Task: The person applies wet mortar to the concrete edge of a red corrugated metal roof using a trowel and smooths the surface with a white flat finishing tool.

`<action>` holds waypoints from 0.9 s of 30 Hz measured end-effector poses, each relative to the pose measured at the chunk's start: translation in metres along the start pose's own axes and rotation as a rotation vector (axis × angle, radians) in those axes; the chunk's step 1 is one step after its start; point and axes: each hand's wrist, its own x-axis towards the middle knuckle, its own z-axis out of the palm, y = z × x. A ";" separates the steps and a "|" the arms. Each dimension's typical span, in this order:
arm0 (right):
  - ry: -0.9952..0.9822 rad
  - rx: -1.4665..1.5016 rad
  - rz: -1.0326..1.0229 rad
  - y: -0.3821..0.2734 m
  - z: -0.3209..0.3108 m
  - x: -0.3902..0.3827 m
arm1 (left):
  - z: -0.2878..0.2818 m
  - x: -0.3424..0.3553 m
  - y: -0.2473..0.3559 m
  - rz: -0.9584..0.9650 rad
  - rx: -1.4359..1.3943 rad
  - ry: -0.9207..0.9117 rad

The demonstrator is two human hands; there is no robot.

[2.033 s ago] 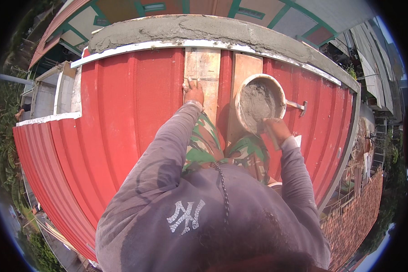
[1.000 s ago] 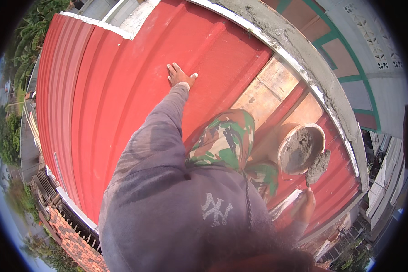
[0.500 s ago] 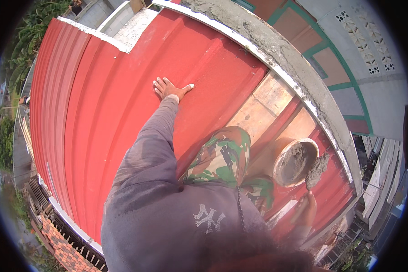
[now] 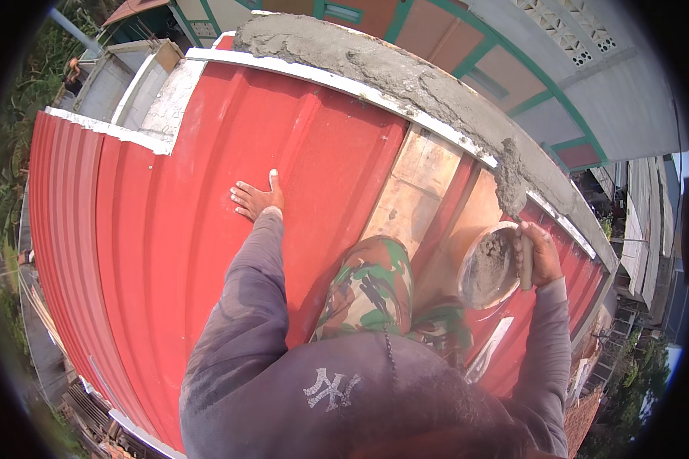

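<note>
My left hand (image 4: 257,197) lies flat on the red metal roof sheet (image 4: 168,206), fingers spread, holding nothing. My right hand (image 4: 542,252) is closed round the handle of a trowel (image 4: 526,264). Grey wet mortar (image 4: 511,182) covers the trowel's blade, which is held over the white edge strip beside the mortar-topped wall (image 4: 406,76). Just left of my right hand, a bucket (image 4: 462,275) stands tilted on the roof with mortar (image 4: 491,260) inside.
Brown boards (image 4: 413,187) lie on the roof in front of my knee. A white strip (image 4: 360,90) runs along the wall's near side. Beyond it stands a building with green frames (image 4: 543,99). A white block structure (image 4: 157,92) is at the far left.
My right hand has lifted the loaded trowel from beside the bucket, up and forward to the wall edge. The whole view has shifted; my left hand is still flat on the roof.
</note>
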 end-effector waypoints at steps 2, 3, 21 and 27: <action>-0.083 -0.055 -0.023 -0.021 0.020 0.042 | 0.000 0.000 0.002 0.006 -0.002 -0.007; -0.116 -0.078 -0.032 -0.031 0.032 0.064 | 0.000 0.000 0.002 0.013 -0.004 -0.010; 0.281 -0.798 -0.636 -0.119 0.265 0.291 | 0.006 0.002 0.003 0.032 0.026 0.010; -0.209 0.510 0.066 -0.088 0.306 0.257 | 0.005 0.001 0.000 0.013 0.056 -0.004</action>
